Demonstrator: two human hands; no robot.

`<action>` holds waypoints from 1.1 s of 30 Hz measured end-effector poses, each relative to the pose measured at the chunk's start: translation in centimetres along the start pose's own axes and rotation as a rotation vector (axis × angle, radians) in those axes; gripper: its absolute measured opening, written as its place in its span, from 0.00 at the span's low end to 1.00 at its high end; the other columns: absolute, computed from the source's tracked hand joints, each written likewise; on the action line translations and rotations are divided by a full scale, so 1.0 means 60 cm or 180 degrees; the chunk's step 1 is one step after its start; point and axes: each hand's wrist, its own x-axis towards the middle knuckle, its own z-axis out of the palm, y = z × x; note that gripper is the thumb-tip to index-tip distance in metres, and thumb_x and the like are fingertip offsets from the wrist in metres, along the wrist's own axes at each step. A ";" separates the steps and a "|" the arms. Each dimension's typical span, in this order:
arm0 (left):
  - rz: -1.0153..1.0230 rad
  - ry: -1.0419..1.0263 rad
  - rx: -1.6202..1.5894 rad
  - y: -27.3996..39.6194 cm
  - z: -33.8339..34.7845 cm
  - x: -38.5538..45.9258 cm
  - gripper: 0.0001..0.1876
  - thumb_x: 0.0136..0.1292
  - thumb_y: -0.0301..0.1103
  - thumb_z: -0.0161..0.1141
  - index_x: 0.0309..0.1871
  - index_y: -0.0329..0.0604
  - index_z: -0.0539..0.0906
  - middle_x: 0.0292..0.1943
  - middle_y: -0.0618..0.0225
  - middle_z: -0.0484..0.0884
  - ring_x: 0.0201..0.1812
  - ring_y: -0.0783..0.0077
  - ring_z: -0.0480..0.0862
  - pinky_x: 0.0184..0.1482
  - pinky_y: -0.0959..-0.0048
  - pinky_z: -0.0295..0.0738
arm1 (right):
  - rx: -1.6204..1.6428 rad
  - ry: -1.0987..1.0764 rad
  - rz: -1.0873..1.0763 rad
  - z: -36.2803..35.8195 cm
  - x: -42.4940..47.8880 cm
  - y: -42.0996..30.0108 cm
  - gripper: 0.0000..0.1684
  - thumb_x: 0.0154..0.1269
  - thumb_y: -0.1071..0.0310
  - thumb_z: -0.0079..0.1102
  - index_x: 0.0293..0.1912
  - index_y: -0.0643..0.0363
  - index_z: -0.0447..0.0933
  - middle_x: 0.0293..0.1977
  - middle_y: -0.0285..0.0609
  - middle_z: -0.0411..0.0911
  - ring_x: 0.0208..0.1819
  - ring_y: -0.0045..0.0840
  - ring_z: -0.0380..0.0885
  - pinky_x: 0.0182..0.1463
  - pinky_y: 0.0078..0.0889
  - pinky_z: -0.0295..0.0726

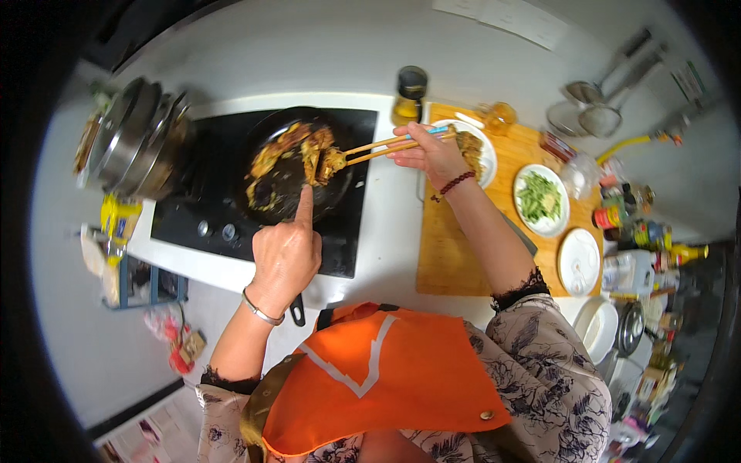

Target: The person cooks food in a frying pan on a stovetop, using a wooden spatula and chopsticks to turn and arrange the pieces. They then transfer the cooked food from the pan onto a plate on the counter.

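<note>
My right hand [428, 151] grips a pair of wooden chopsticks [379, 151] with blue-marked ends. Their tips meet a browned piece of fried food [330, 163] in a black frying pan [283, 199] on the cooktop. More browned pieces [281, 147] lie along the pan's far and left sides. My left hand [288, 254] is over the pan's near side, its index finger extended to the lower edge of the food; whether it touches I cannot tell. Its other fingers are curled, with nothing visible in them. Below my left wrist the pan handle [297, 311] sticks out.
Right of the black cooktop [341, 249], a wooden cutting board [443, 254] bears a plate of fried food [489, 162], a plate of shredded green vegetable [538, 199] and a white plate [579, 246]. An oil bottle [410, 95] stands behind. Stacked metal pots [133, 144] flank the cooktop's left.
</note>
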 end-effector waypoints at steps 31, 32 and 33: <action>-0.1055 -0.0590 -0.4750 -0.003 0.102 0.035 0.26 0.66 0.26 0.45 0.68 0.36 0.63 0.21 0.67 0.78 0.18 0.82 0.70 0.23 0.83 0.63 | -0.1052 0.1277 -0.1070 -0.175 -0.152 -0.123 0.18 0.72 0.60 0.53 0.46 0.69 0.78 0.40 0.47 0.82 0.35 0.29 0.84 0.37 0.25 0.85; -0.1121 -0.0406 -0.4857 -0.014 0.095 0.017 0.26 0.66 0.26 0.45 0.68 0.36 0.63 0.21 0.67 0.78 0.19 0.82 0.70 0.24 0.83 0.64 | -0.1004 0.1263 -0.1143 -0.147 -0.157 -0.125 0.20 0.72 0.60 0.52 0.47 0.71 0.76 0.40 0.49 0.81 0.36 0.31 0.84 0.39 0.26 0.86; -0.1202 -0.0192 -0.4940 -0.026 0.086 -0.002 0.26 0.66 0.26 0.44 0.68 0.37 0.63 0.22 0.66 0.78 0.19 0.82 0.70 0.24 0.83 0.64 | -0.0954 0.1000 -0.1083 -0.146 -0.149 -0.115 0.21 0.73 0.59 0.50 0.48 0.71 0.76 0.41 0.50 0.81 0.37 0.32 0.84 0.40 0.27 0.86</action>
